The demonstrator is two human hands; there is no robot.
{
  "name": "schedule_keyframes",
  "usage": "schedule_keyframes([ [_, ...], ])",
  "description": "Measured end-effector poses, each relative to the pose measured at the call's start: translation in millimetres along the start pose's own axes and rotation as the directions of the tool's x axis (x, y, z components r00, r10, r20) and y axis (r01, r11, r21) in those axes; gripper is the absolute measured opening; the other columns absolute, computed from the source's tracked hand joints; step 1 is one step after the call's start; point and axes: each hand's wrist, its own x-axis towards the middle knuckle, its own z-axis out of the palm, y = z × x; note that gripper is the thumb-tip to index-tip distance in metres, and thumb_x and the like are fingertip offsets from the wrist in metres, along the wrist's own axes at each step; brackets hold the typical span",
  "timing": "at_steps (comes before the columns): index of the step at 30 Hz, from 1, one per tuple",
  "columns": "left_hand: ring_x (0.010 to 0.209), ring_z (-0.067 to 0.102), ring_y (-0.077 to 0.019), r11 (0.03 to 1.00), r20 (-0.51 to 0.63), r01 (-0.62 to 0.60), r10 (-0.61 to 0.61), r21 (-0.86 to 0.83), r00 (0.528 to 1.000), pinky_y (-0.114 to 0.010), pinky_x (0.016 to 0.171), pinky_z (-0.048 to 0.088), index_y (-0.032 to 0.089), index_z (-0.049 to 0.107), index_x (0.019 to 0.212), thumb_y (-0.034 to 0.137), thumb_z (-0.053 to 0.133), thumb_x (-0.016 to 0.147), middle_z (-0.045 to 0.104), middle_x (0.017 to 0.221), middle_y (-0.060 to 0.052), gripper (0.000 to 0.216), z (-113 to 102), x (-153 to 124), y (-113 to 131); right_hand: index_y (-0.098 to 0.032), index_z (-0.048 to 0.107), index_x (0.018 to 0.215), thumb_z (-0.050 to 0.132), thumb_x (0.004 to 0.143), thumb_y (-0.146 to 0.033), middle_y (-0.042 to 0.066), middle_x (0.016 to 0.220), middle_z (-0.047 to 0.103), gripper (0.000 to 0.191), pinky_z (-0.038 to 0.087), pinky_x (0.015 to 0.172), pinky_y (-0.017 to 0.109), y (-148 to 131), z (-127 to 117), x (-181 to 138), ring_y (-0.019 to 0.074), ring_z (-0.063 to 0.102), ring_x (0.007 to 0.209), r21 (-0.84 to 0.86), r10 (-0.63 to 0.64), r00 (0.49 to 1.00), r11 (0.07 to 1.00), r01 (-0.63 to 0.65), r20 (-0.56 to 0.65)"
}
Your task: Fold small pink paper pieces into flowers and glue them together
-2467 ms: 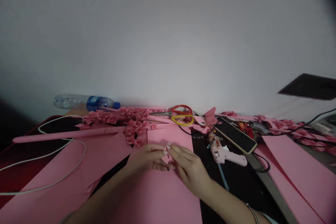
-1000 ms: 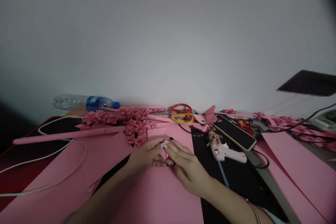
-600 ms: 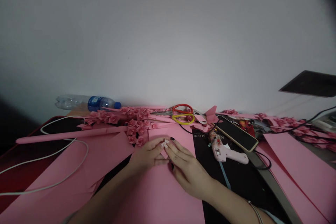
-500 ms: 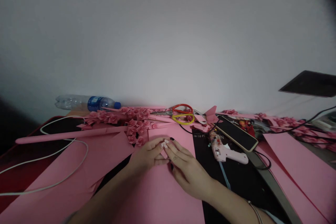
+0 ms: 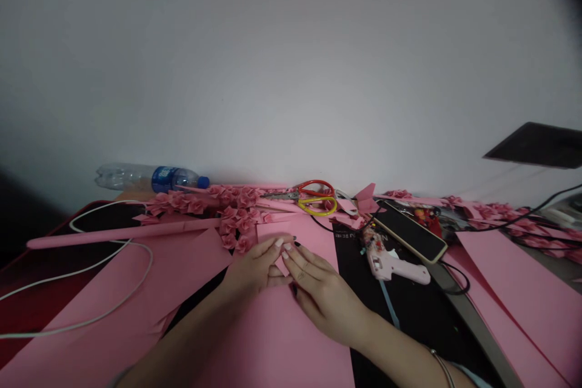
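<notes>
A small piece of folded pink paper is pinched between my two hands, partly covered by the fingers. My left hand grips its left side, thumb on top and fingers underneath. From the right, my right hand closes on the same piece, with its fingertips pressed near the left thumb. Both hands are held over a large pink paper sheet. Just beyond them lie folded pink paper flowers in a cluster, beside scissors with red and yellow handles.
A pink glue gun and a phone lie on a black mat to the right. Pink sheets spread at far right. At left are a rolled pink paper stick, a white cable and a plastic bottle.
My left thumb has shifted slightly away from the right fingertips, and more of the folded paper shows between them. Both hands still hold it in nearly the same place.
</notes>
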Motion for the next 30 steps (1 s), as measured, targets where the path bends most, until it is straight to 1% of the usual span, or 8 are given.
schedule_keyframes([
  [2,0.089,0.068,-0.0191,0.999,0.014,0.008,-0.009,0.044,1.0,-0.041,0.092,0.055,0.02,0.062,0.123,0.04,0.081,0.074,0.064,0.124,-0.011,0.056,-2,4,-2,-0.016,0.035,0.152,0.048,0.088,-0.005,0.014,0.155,0.041,0.066,0.039,0.114,0.054,0,0,0,0.0291,0.032,0.146,0.007,-0.003,1.0,1.0,0.003,-0.007],
  [5,0.098,0.067,-0.0224,0.994,0.096,-0.005,-0.006,0.113,0.995,-0.04,0.094,0.053,0.02,0.056,0.132,0.031,0.089,0.063,0.069,0.106,-0.009,0.078,-8,11,-7,-0.017,0.039,0.151,0.047,0.087,-0.002,0.013,0.155,0.04,0.067,0.038,0.116,0.053,1,0,0,0.0276,0.03,0.147,0.031,-0.005,1.0,1.0,0.005,-0.013],
  [8,0.093,0.068,-0.0219,0.993,0.166,-0.018,-0.002,0.12,0.986,-0.041,0.094,0.051,0.02,0.051,0.137,0.03,0.091,0.058,0.07,0.094,-0.005,0.089,-12,15,-9,-0.018,0.036,0.152,0.044,0.086,0.002,0.012,0.157,0.038,0.07,0.036,0.117,0.052,3,0,-1,0.0254,0.029,0.147,0.074,-0.01,1.0,0.997,0.011,-0.014],
  [13,0.095,0.067,-0.0194,0.99,0.167,0.006,-0.029,0.141,0.985,-0.036,0.091,0.052,0.024,0.051,0.136,0.032,0.091,0.058,0.068,0.103,-0.004,0.088,-12,13,-7,-0.023,0.031,0.154,0.037,0.088,0.003,0.011,0.154,0.043,0.071,0.036,0.117,0.05,5,0,0,0.0204,0.035,0.145,0.195,-0.05,0.996,0.979,0.064,-0.08],
  [18,0.092,0.067,-0.0184,0.987,0.194,0.001,-0.033,0.163,0.98,-0.036,0.091,0.052,0.027,0.047,0.141,0.034,0.091,0.059,0.068,0.105,-0.004,0.093,-13,13,-4,-0.026,0.033,0.154,0.036,0.091,0.001,0.009,0.151,0.047,0.068,0.035,0.117,0.049,6,0,2,0.0195,0.038,0.144,0.252,-0.05,0.993,0.965,0.076,-0.111],
  [21,0.09,0.066,-0.0182,0.983,0.209,-0.021,-0.018,0.181,0.978,-0.036,0.089,0.052,0.025,0.045,0.142,0.033,0.091,0.059,0.069,0.102,-0.005,0.095,-15,13,-4,-0.027,0.031,0.155,0.036,0.09,0.003,0.008,0.153,0.045,0.071,0.035,0.117,0.049,6,0,1,0.0197,0.037,0.144,0.253,-0.049,0.993,0.965,0.074,-0.103],
  [25,0.079,0.065,-0.0143,0.968,0.232,-0.071,0.013,0.241,0.973,-0.029,0.077,0.053,0.023,0.042,0.144,0.03,0.09,0.061,0.07,0.1,-0.005,0.096,-15,11,-4,-0.027,0.03,0.155,0.035,0.084,0.006,0.007,0.154,0.043,0.079,0.035,0.117,0.05,7,1,0,0.0191,0.035,0.145,0.256,-0.034,0.994,0.965,0.06,-0.107],
  [30,0.076,0.064,-0.0132,0.968,0.23,-0.068,0.011,0.241,0.973,-0.025,0.072,0.053,0.021,0.038,0.146,0.028,0.091,0.058,0.069,0.103,-0.007,0.102,-14,11,-6,-0.028,0.033,0.154,0.034,0.083,0.007,0.006,0.153,0.045,0.079,0.036,0.117,0.048,7,2,-1,0.0188,0.036,0.145,0.275,-0.04,0.991,0.959,0.074,-0.129],
])
